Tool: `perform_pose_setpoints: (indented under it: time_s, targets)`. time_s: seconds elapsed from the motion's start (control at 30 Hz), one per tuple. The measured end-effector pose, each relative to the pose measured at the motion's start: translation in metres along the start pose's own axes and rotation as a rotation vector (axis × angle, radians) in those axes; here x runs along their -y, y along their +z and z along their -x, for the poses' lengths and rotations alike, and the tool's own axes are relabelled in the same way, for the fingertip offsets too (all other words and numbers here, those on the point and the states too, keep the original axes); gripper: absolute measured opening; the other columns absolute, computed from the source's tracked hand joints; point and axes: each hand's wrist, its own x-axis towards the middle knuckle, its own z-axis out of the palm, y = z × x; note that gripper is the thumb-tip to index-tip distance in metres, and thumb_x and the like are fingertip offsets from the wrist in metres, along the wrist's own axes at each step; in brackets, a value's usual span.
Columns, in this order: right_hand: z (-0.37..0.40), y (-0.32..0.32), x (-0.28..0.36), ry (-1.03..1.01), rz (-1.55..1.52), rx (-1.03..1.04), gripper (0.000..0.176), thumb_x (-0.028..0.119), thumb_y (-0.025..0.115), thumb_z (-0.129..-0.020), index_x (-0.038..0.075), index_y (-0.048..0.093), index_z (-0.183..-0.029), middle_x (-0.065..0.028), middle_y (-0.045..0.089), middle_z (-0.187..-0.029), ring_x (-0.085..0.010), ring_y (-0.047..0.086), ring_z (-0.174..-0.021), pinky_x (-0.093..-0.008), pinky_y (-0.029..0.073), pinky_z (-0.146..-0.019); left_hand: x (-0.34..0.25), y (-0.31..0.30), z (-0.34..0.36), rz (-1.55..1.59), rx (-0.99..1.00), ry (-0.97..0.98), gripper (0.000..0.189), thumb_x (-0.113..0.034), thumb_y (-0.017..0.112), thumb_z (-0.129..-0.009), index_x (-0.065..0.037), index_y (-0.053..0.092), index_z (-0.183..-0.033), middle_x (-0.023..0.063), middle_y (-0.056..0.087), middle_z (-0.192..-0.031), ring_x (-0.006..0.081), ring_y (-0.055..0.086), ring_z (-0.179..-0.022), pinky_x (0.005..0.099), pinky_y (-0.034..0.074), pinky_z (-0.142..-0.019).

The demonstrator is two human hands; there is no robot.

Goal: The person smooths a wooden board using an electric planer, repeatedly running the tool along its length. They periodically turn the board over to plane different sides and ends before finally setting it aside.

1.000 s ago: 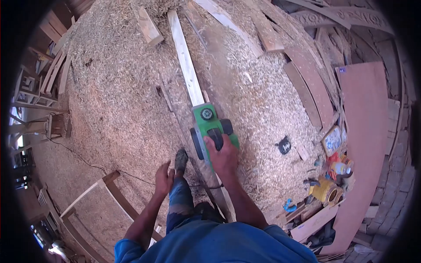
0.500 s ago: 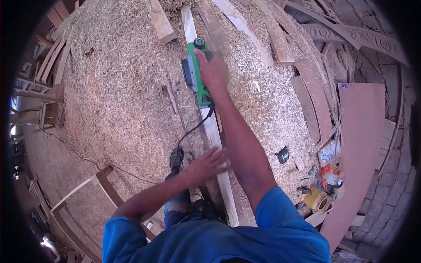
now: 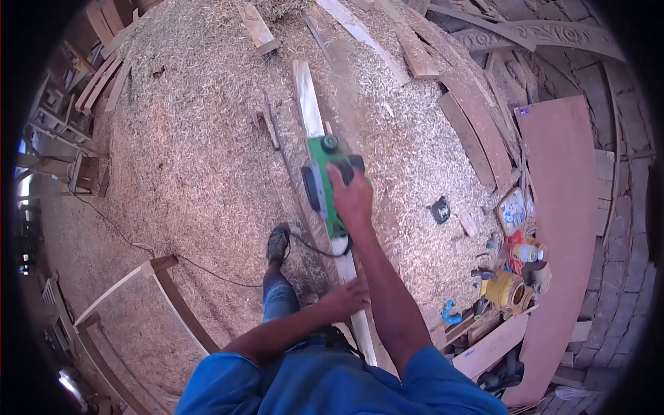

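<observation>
My right hand (image 3: 354,197) is wrapped round the rear handle of a green electric planer (image 3: 319,169), which has a black knob on top and sits on a long pale wooden board (image 3: 308,100). The board runs from the far shavings down to my waist. Low over its near part is my left hand (image 3: 346,299), fingers loosely bent and holding nothing that shows, close beside my right forearm. A black cord (image 3: 311,247) curves from the planer's rear toward my shoe.
Wood shavings (image 3: 200,138) cover the ground. A wooden frame (image 3: 176,304) lies at the lower left. On the right are a long reddish panel (image 3: 560,207), a yellow power tool (image 3: 505,289), a bottle (image 3: 527,253) and a black bag-like item (image 3: 440,209). Several planks (image 3: 259,31) lie at the far side.
My right hand has drawn the planer back toward me, baring more of the board's far end. My left hand, spread and blurred before, is lower with its fingers more bent.
</observation>
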Motion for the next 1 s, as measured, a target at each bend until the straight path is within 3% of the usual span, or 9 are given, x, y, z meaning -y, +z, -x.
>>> perform_pose_setpoints:
  time_s: [0.07,0.3,0.4,0.5,0.6,0.7,0.77,0.9,1.0]
  targets:
    - [0.051,-0.023,-0.014,0.058,0.013,0.055,0.062,0.056,0.071,-0.098,-0.004,0.070,-0.114,-0.0303,0.074,-0.101,-0.0486,0.073,-0.096,-0.0536,0.057,-0.084,-0.044,-0.015,0.003,0.125,0.217,0.033,0.055,-0.035,0.076,-0.081,-0.017,0.066,-0.132,0.0080,0.058,-0.144,0.0275,0.047,-0.145,0.0526,0.016,-0.134]
    - [0.045,-0.028,-0.003,0.056,-0.010,0.091,0.068,0.059,0.070,-0.097,-0.007,0.069,-0.114,-0.0326,0.073,-0.098,-0.0511,0.073,-0.095,-0.0552,0.058,-0.084,-0.063,0.062,0.005,-0.052,-0.060,0.080,0.049,-0.036,0.061,-0.093,-0.019,0.067,-0.139,0.0061,0.064,-0.139,0.0259,0.049,-0.144,0.0540,0.015,-0.134]
    - [0.009,-0.002,0.005,0.018,-0.029,-0.026,0.051,0.050,0.073,-0.100,-0.001,0.073,-0.098,-0.0212,0.071,-0.078,-0.0340,0.072,-0.073,-0.0454,0.056,-0.070,-0.063,0.063,0.007,-0.056,-0.053,0.071,0.049,-0.034,0.060,-0.094,-0.018,0.066,-0.140,0.0069,0.064,-0.139,0.0257,0.048,-0.146,0.0545,0.014,-0.134]
    - [-0.037,0.021,0.018,-0.077,0.070,-0.118,0.055,0.054,0.072,-0.099,-0.001,0.074,-0.098,-0.0227,0.073,-0.082,-0.0376,0.074,-0.076,-0.0476,0.057,-0.073,-0.062,0.077,0.007,0.018,-0.129,0.065,0.044,-0.031,0.058,-0.095,-0.017,0.066,-0.137,0.0076,0.063,-0.140,0.0258,0.048,-0.145,0.0531,0.015,-0.135]
    - [-0.069,0.016,0.055,-0.006,0.015,0.056,0.068,0.061,0.065,-0.099,-0.003,0.070,-0.122,-0.0337,0.073,-0.106,-0.0524,0.071,-0.100,-0.0565,0.056,-0.090,-0.063,0.067,0.007,0.065,-0.108,0.057,0.040,-0.029,0.056,-0.096,-0.016,0.066,-0.132,0.0076,0.062,-0.141,0.0258,0.048,-0.145,0.0512,0.017,-0.135]
    - [-0.104,0.027,0.068,0.036,-0.020,0.111,0.066,0.059,0.066,-0.099,0.000,0.069,-0.127,-0.0339,0.073,-0.110,-0.0522,0.070,-0.105,-0.0562,0.055,-0.093,-0.060,0.057,0.007,0.062,-0.138,0.065,0.032,-0.028,0.057,-0.095,-0.014,0.065,-0.124,0.0071,0.061,-0.136,0.0251,0.050,-0.141,0.0502,0.020,-0.133]
    - [-0.119,0.026,0.091,0.015,0.016,0.072,0.068,0.059,0.067,-0.099,-0.004,0.068,-0.126,-0.0347,0.072,-0.109,-0.0515,0.071,-0.106,-0.0552,0.055,-0.092,-0.058,0.060,0.007,0.065,-0.270,0.081,0.023,-0.026,0.058,-0.095,-0.013,0.063,-0.113,0.0065,0.063,-0.124,0.0242,0.055,-0.132,0.0496,0.024,-0.131]
    - [-0.163,0.053,0.097,-0.105,-0.008,-0.088,0.072,0.065,0.063,-0.098,-0.006,0.076,-0.101,-0.0293,0.075,-0.090,-0.0463,0.074,-0.098,-0.0532,0.054,-0.096,-0.051,0.049,0.007,0.057,-0.200,0.111,0.025,-0.027,0.060,-0.094,-0.013,0.063,-0.115,0.0071,0.063,-0.124,0.0240,0.055,-0.131,0.0485,0.025,-0.130]
    - [-0.196,0.065,0.104,-0.123,-0.018,-0.056,0.074,0.066,0.062,-0.097,-0.007,0.076,-0.100,-0.0275,0.075,-0.087,-0.0425,0.076,-0.090,-0.0509,0.056,-0.092,-0.051,0.059,0.007,0.056,-0.229,0.141,0.028,-0.029,0.059,-0.093,-0.012,0.063,-0.115,0.0072,0.062,-0.122,0.0244,0.055,-0.132,0.0493,0.024,-0.131]
